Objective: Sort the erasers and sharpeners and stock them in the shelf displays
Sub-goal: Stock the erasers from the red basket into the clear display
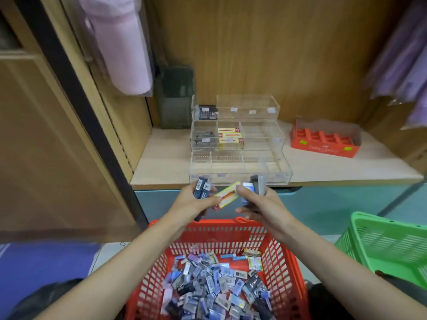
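Left hand (194,203): fingers curled round a small stack of dark navy erasers (202,188), which stand up out of the fist. Right hand (258,204): curled round several grey and blue packs (257,184), also upright. Between the two hands lies a yellow-and-white box (227,196), tilted; the left thumb and the right fingertips both touch it, and which hand bears it cannot be told. Both hands are held above the far rim of a red basket (209,225), just below the shelf (161,162) edge. The basket's floor carries a loose heap of mixed small packs (215,285), mostly blue, grey and black. A green basket (381,241) stands near it on the right. On the shelf sits a clear stepped display (240,155) of three tiers: dark packs (206,112) in the top tier's left compartment, yellow boxes (231,137) in the middle tier's centre compartment. A red carton tray (323,146) rests apart, to the display's right. The picture is somewhat blurred; labels are unreadable.
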Tool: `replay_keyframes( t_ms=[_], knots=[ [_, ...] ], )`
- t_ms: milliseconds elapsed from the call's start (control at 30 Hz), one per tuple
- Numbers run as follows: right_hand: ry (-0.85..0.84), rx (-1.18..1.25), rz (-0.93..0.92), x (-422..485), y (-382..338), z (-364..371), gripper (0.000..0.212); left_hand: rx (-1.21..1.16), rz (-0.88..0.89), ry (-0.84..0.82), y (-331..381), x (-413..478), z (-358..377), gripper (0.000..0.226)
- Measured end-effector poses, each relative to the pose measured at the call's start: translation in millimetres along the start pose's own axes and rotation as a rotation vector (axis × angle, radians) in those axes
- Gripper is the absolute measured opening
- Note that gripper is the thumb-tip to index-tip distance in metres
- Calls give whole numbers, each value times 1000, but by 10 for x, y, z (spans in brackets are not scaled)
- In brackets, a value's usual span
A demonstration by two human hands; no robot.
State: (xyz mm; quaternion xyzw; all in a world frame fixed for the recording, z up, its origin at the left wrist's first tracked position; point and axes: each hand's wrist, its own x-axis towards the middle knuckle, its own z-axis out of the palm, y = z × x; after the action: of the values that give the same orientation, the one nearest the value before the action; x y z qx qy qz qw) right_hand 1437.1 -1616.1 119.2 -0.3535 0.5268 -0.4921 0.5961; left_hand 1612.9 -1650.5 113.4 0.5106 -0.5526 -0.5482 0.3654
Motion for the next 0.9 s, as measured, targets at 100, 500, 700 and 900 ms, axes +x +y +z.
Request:
replay_keyframes(
  t_ms=[100, 500, 700, 900],
  knots=[
    [73, -172, -109, -62, -66, -64, 17, -19, 16, 44, 48, -61, -112, 15],
    [-232, -827, -526, 255, -321, -116, 45, 9, 0, 21, 199, 77, -389, 8],
    [-157, -901, -623, 619, -502, -148, 44, 9, 29, -53, 542, 561, -331, 11],
    [-102, -801, -588, 1196, -870, -230, 49, 85, 31, -98, 921, 1260, -282, 9]
  ],
)
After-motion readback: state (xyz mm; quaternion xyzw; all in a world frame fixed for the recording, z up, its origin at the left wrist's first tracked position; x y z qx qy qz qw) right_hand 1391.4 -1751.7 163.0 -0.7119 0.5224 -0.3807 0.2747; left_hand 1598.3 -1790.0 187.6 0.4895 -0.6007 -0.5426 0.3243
